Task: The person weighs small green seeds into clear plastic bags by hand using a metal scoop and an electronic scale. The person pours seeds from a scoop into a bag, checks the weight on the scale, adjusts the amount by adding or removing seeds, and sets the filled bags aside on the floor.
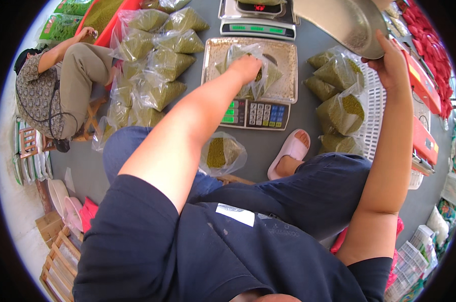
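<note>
My left hand (247, 68) is over a clear plastic bag of green beans (267, 77) that sits on the metal pan of a digital scale (287, 90); its fingers are at the bag's mouth, and whether they grip plastic or beans cannot be told. Raised at the upper right, my right hand (390, 62) holds the rim of a large metal scoop (358, 28), which has a few small grains near its edge. Just beyond the first scale stands a second digital scale (258, 30) with a bag on it. An open bag of beans (216, 153) rests on the floor by my knees.
Filled bags of beans (171, 64) stand in rows at the left, more bags (341, 109) at the right beside a white plastic basket (373, 109). A seated person (54, 87) reaches into a red tub (112, 20) of beans. Red machines (420, 79) stand at the far right.
</note>
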The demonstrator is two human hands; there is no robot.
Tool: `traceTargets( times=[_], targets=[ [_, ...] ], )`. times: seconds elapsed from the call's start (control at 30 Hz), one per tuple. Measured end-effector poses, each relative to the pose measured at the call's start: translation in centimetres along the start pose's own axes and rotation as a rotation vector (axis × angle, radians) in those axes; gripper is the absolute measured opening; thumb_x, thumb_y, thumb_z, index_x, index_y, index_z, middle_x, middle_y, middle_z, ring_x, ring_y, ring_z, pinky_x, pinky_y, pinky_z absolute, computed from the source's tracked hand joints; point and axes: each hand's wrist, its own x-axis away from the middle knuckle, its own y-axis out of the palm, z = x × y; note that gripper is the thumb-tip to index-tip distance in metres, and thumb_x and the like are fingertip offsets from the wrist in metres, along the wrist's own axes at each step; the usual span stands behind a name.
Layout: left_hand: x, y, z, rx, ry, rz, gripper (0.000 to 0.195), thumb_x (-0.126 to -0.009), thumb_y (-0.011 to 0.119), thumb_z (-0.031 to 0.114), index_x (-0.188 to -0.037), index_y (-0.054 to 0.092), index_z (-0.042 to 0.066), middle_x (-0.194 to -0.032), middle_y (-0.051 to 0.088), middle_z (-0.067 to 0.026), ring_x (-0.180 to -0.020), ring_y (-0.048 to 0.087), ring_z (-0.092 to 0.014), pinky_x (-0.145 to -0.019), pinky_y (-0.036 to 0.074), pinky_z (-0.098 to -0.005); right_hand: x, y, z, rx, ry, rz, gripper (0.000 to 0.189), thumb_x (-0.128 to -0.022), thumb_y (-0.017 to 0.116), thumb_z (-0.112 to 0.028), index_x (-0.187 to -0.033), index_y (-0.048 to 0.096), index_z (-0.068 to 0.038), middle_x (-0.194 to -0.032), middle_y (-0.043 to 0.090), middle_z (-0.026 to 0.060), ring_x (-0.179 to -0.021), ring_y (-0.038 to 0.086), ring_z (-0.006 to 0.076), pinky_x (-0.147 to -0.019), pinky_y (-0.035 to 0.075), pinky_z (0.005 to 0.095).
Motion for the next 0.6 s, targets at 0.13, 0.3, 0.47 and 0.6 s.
traceTargets(
  times=[0.13,0.3,0.47,0.6],
  targets=[
    [-0.2,-2.5,0.3,0.006,0.002,-0.095,0.021,-0.077,0.040,0.009,-0.084,0.060,0.005,-0.085,0.060,-0.0162,-0.082,0.058,-0.029,-0.069,0.046,-0.0378,0.2,-0.5,0.0,0.003,-0.011,-0.014,0.034,-0.084,0.047,-0.030,-0.099,0.048,0.000,-0.075,0.057,0.0093,-0.049,0.055,0.0171,-0.037,0.042,0.0187],
    [0.8,-5.9,-0.2,0.226,0.060,0.120,0.019,-0.080,0.044,0.016,-0.086,0.056,0.003,-0.086,0.059,-0.0157,-0.079,0.056,-0.032,-0.069,0.045,-0.0368,0.9,0.2,-0.1,0.015,-0.023,-0.042,0.034,-0.083,0.048,-0.031,-0.102,0.049,-0.002,-0.076,0.058,0.0069,-0.049,0.055,0.0148,-0.038,0.042,0.0178],
    [5.5,-10.2,0.8,0.418,-0.053,-0.320,0.030,-0.085,0.042,0.031,-0.089,0.054,0.004,-0.077,0.057,-0.0138,-0.065,0.056,-0.028,-0.061,0.045,-0.0371,1.6,-0.4,0.3,0.043,-0.025,-0.075,0.034,-0.083,0.048,-0.032,-0.102,0.049,-0.004,-0.077,0.058,0.0058,-0.051,0.056,0.0134,-0.038,0.042,0.0171],
    [11.6,-5.4,1.5,0.418,0.018,-0.742,0.034,-0.086,0.040,0.035,-0.092,0.051,0.003,-0.073,0.056,-0.0115,-0.057,0.055,-0.021,-0.051,0.046,-0.0344,1.9,0.0,0.5,0.060,-0.029,-0.105,0.033,-0.084,0.047,-0.032,-0.100,0.050,-0.004,-0.075,0.058,0.0058,-0.052,0.056,0.0134,-0.038,0.042,0.0170]
  ],
)
